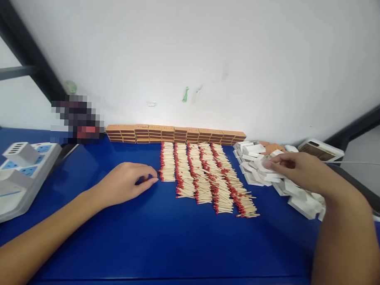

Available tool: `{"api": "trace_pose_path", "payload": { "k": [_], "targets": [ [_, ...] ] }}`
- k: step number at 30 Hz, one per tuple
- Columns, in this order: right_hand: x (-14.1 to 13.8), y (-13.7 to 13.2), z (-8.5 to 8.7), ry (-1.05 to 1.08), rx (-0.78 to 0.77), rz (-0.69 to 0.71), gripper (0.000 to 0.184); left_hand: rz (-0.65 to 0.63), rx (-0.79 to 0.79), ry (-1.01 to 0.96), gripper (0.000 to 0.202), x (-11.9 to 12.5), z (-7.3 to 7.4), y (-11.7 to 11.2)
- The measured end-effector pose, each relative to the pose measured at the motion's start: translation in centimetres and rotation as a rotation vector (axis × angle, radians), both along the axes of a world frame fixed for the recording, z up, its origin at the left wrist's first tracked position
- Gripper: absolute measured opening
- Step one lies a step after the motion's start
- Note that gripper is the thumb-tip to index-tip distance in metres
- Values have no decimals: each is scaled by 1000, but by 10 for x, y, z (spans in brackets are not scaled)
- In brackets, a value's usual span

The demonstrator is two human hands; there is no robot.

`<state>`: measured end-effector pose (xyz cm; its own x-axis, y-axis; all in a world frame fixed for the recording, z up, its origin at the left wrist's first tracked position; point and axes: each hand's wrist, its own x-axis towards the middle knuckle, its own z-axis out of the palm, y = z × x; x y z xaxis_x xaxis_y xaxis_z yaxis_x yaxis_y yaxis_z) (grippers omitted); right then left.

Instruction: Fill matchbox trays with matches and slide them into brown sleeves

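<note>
A pale wall point(193, 47) fills the upper frame; a blue tabletop point(142, 244) spans the lower. Matches point(198, 167) lie in rows at centre, white trays point(303, 204) at right. The right hand point(301, 169) is at the trays, grip unclear; the left hand point(126, 184), loosely curled with fingertips parted, is beside the matches.

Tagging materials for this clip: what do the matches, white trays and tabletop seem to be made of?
Matches: likely wood, matte, from the pale, thin sticks with red heads.
Trays: probably thin card, dull white, judging by flat walls and crisp edges.
Tabletop: smooth, even blue with slight sheen; perhaps painted metal or laminate, can't tell which.
</note>
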<state>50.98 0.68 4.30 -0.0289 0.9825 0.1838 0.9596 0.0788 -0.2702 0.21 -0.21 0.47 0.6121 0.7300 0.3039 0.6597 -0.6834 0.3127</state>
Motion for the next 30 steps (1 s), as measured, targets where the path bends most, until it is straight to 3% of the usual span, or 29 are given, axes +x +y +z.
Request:
{"api": "trace_pose_path", "payload": {
  "k": [3,7,11,18,21,24,26,28,30],
  "targets": [
    [-7,-2,5,27,-113,-23,68,1,2,-10,27,2,1,-1],
    [-20,-3,7,8,-133,33,52,3,-1,-6,27,3,1,-1],
    [-30,-3,5,20,-120,98,46,-1,19,-4,24,1,-1,-1],
    [-33,-1,-1,-10,-119,45,54,-7,20,-14,24,2,-1,-1],
    [-31,2,-2,1,-99,24,45,-1,31,-26,24,3,-1,-1],
    [-37,-1,4,11,47,-10,31,-9,51,-62,22,5,-2,-3],
    [-55,-8,11,29,267,41,25,-21,42,-113,18,7,-2,-5],
    [-86,-20,17,63,508,191,22,-33,-8,-175,14,10,-1,-10],
    [-127,-35,18,128,512,407,18,-50,-88,-218,33,13,1,-15]
  ]
}}
